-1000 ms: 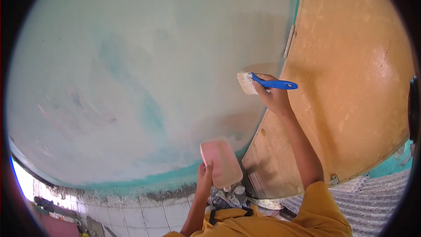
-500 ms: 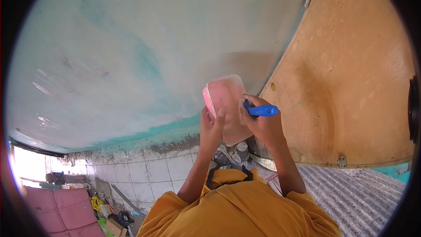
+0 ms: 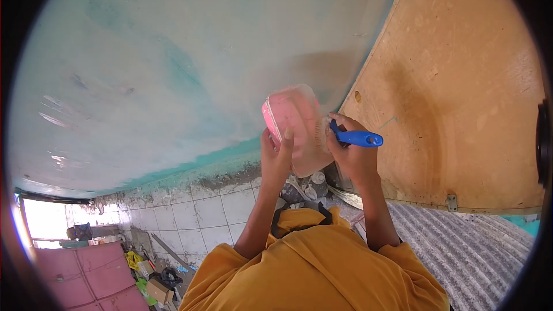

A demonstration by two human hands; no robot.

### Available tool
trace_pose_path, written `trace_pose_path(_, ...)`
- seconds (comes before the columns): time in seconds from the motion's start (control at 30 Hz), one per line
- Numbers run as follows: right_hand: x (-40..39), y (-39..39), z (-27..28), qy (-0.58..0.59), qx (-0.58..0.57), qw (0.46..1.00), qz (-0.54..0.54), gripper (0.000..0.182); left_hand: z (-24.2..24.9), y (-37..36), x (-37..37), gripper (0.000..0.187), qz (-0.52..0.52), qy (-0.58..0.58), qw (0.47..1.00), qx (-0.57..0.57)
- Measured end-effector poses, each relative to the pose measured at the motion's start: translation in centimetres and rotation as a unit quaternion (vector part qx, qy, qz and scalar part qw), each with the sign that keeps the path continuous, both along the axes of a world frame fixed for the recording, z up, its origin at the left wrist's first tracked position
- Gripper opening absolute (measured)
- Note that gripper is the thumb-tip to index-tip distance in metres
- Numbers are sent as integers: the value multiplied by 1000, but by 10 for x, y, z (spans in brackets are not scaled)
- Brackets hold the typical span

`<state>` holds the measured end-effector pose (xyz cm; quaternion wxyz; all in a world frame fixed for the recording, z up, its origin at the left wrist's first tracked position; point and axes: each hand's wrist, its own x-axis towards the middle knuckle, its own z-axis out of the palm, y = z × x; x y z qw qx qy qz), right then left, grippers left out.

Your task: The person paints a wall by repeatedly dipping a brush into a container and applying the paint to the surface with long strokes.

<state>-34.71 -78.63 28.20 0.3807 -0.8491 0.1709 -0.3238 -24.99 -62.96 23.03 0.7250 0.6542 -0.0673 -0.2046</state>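
My left hand (image 3: 275, 158) is closed on the left side of a clear plastic container (image 3: 305, 164), its thumb over the near rim. Pink paint (image 3: 288, 115) coats the inside of the container. In my right hand (image 3: 357, 161) is a paintbrush (image 3: 360, 138) with a blue handle, gripped between thumb and fingers. The handle points right, and the pale bristle end lies against or just over the container's right side; exact contact cannot be made out. Both hands are in front of my chest, before a whitish-green wall (image 3: 190, 75).
An orange-brown wooden panel (image 3: 461, 98) stands on the right, above grey corrugated sheeting (image 3: 443, 253). White tiles (image 3: 207, 213) line the lower wall. At lower left are a pink surface (image 3: 98, 273) and a cardboard box (image 3: 159, 289) among clutter. Bags (image 3: 302, 190) sit below the container.
The brush and my right hand have shifted slightly right, drawing the bristles toward the container's right side. The container appears slightly higher in view, still in my left hand.
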Motion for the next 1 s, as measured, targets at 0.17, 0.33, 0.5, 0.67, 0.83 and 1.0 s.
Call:
trace_pose_path(0.17,-6,-8,-1,-17,38,999,-34,32,-4,1,-5,79,2,1,1000,14)
trace_pose_path(0.33,5,-30,-4,-97,130,986,-30,31,1,1,-6,81,-16,41,999,19)
trace_pose_path(0.5,43,-88,32,-200,258,944,-56,35,4,5,-7,78,-26,45,998,-25)
trace_pose_path(0.67,93,-142,143,-328,164,930,39,39,12,6,-13,78,-15,77,996,-36)
trace_pose_path(0.83,141,-165,278,-378,-249,892,8,29,3,6,-11,80,-35,69,997,-14)
trace_pose_path(1.0,162,-180,304,-332,-487,807,13,30,-8,10,-3,75,-45,82,993,-65)
